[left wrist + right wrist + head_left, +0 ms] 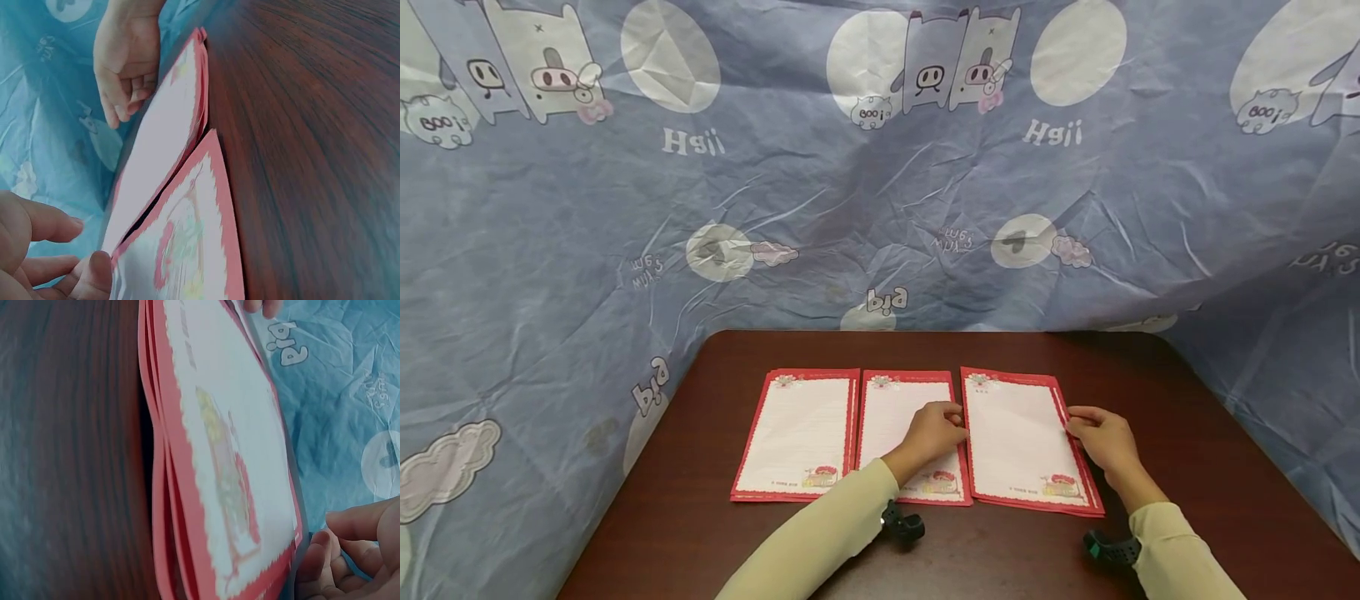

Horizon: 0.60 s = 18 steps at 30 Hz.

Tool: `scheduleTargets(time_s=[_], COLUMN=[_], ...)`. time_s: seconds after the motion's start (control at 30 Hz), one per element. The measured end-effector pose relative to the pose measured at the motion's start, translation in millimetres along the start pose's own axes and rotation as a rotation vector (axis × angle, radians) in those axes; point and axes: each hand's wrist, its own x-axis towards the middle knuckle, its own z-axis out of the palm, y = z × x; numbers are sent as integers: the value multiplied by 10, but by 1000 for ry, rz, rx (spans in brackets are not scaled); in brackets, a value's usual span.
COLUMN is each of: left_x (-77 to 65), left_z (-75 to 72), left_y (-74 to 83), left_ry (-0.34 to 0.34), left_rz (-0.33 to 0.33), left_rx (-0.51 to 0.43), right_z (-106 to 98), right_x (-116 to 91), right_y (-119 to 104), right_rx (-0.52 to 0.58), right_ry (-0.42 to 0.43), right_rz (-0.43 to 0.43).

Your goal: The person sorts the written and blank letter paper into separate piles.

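Observation:
Three stacks of red-bordered white paper lie side by side: a left stack (801, 429), a middle stack (887, 415) and a right stack (1018, 442). My left hand (934, 432) reaches over the middle stack, its fingertips by the left edge of the right one. In the left wrist view its thumb and fingers stand apart with nothing between them. At the opposite edge is my right hand (1103, 437), fingers loosely bent beside the paper. Whether its fingertips touch the edge, I cannot tell. Several layered sheets show along the right stack's edge (159, 456).
The sheets lie on a dark brown wooden table (1157, 392) with rounded far corners. Behind and beside it hangs a wrinkled blue cartoon-print cloth (880, 192). A dark band (904, 525) is on the left wrist and another band (1112, 550) on the right.

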Motion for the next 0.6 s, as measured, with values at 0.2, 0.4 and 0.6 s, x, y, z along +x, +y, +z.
scheduleTargets(time_s=[0.2,0.4,0.6], left_x=[-30,-82,-134], left_z=[-183,-441,-685], left_y=[-89,-183,-305], left_ry=[42,87,112], left_rz=[34,10,-20], left_rx=[13,-17,-23], right_z=[101,251,445], right_x=[-7,-30,-29], right_y=[-67,-197,-337], right_rx=[0,-2,-31], right_ry=[-15,-69,-118], right_rz=[-9,-2,-39])
